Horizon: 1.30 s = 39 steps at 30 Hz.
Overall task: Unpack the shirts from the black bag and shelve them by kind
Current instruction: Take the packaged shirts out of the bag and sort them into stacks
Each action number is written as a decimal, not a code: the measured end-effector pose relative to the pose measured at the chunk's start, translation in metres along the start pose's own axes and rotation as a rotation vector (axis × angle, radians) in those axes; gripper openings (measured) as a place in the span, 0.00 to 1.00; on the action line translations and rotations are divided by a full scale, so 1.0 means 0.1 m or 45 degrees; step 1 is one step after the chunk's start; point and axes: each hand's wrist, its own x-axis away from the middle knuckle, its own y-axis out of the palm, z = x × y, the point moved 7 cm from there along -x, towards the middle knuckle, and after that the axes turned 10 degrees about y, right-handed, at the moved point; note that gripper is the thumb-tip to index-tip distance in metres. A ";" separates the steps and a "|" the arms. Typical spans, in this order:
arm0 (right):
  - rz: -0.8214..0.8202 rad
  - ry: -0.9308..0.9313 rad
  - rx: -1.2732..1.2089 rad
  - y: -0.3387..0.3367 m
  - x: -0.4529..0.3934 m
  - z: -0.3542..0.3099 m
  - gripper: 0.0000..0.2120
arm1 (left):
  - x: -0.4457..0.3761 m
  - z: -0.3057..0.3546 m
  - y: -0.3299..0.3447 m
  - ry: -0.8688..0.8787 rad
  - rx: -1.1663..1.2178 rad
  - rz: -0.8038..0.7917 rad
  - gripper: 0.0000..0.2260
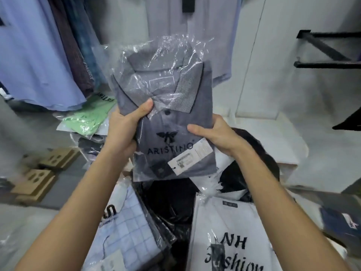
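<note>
I hold a folded grey polo shirt (162,106) in a clear plastic wrap, upright in front of me, with "ARISTINO" printed on the wrap and a white tag at its lower right. My left hand (125,130) grips its left edge, thumb on the front below the collar. My right hand (213,133) grips its right edge, thumb across the front. Below it lies the black bag (172,204), open, with more wrapped shirts around it: a light blue checked one (127,229) at the left and a white one (228,237) printed "NH fashion" at the right.
Light blue and dark shirts (39,55) hang at the upper left. A wrapped green shirt (88,116) lies on a pile behind my left hand. Cardboard pieces (39,173) lie on the floor at the left. Black wall brackets (328,49) stick out at the upper right.
</note>
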 end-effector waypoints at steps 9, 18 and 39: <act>-0.184 0.227 -0.228 1.55 -0.19 0.85 0.19 | 0.53 -0.04 -1.74 -0.141 -0.536 0.387 0.24; -0.298 0.591 0.392 2.35 0.18 2.23 0.34 | 1.68 -0.95 -2.79 -0.694 -0.823 0.542 0.42; 0.351 0.654 1.123 -0.35 -0.04 2.22 0.25 | 0.58 -2.15 0.42 -0.164 -1.320 -1.095 0.18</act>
